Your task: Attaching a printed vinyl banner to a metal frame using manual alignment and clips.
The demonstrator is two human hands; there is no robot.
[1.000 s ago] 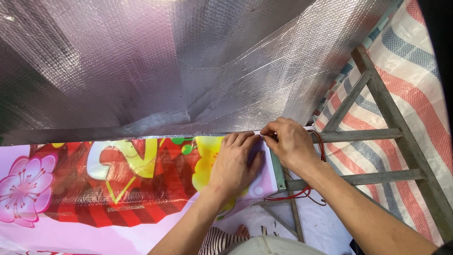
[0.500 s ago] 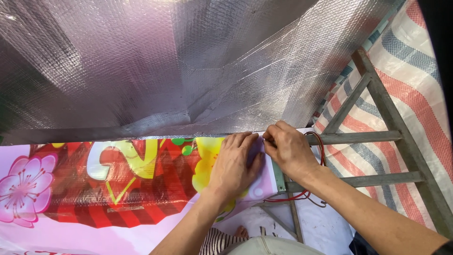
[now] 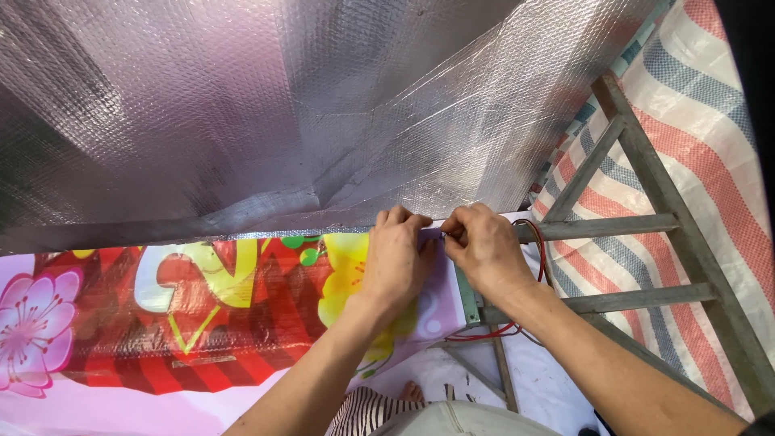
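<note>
Both my bare forearms reach up from below, my left hand palm-down with fingers curled at the tips, my right hand just beside it, fingers pinched together, knuckles nearly touching.
</note>
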